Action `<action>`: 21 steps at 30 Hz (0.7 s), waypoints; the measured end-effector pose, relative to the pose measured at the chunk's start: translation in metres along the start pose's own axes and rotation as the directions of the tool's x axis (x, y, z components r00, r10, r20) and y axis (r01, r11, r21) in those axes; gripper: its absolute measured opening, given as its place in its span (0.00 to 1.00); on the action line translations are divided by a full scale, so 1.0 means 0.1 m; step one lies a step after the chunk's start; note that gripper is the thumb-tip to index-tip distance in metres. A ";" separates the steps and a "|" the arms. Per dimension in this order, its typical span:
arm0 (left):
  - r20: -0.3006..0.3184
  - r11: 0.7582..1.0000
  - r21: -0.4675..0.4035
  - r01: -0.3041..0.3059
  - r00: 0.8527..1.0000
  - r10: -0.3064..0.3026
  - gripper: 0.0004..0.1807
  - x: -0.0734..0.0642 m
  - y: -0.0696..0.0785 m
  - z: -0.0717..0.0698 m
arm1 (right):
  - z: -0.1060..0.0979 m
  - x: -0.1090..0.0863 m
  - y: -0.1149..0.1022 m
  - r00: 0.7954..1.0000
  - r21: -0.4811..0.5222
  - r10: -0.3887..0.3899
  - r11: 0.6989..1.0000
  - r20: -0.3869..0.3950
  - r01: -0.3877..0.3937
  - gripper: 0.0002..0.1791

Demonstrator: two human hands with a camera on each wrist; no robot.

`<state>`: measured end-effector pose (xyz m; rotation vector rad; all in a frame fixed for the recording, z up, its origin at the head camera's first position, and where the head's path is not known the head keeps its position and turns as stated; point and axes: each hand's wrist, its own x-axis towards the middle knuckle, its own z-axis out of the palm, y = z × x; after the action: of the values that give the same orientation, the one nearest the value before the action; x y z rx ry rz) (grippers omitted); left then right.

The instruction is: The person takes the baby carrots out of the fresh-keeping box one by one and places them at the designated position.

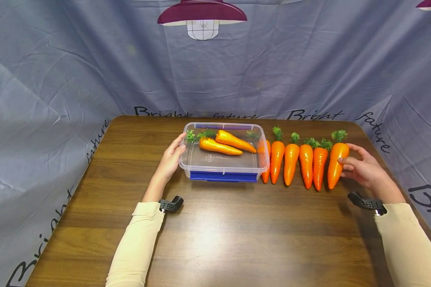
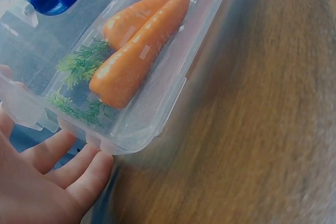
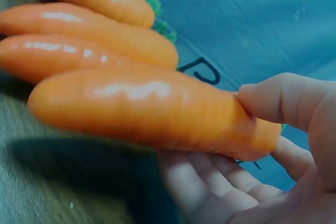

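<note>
The left hand (image 1: 169, 158) holds the left end of a clear box (image 1: 208, 168) with bent fingers, and two carrots (image 1: 220, 146) lie inside it. The right hand (image 1: 367, 172) has its thumb and fingers closed around a big carrot (image 1: 336, 165) at the row's right end. Five more carrots (image 1: 291, 164) lie between that one and the box on the tabletop (image 1: 237, 231).
</note>
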<state>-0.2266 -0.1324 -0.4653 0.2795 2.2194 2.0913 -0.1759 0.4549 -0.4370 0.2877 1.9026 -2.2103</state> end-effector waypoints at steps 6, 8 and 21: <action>0.005 1.000 0.013 0.006 1.000 -0.006 0.28 -0.01 0.02 0.00 | -0.04 0.03 0.04 1.000 -0.099 0.018 0.995 -0.017 -0.020 0.27; 0.005 1.000 0.012 0.007 1.000 -0.007 0.28 -0.01 0.02 -0.01 | -0.05 0.06 0.05 0.999 -0.171 0.030 0.985 -0.024 -0.034 0.31; -0.004 1.000 0.001 -0.006 1.000 0.006 0.28 -0.01 0.01 0.01 | 0.00 0.13 0.03 0.996 -0.615 0.064 0.783 -0.065 -0.090 0.44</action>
<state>-0.2254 -0.1314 -0.4641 0.2825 2.2252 2.0958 -0.1878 0.4543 -0.4434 0.2858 2.4516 -1.4113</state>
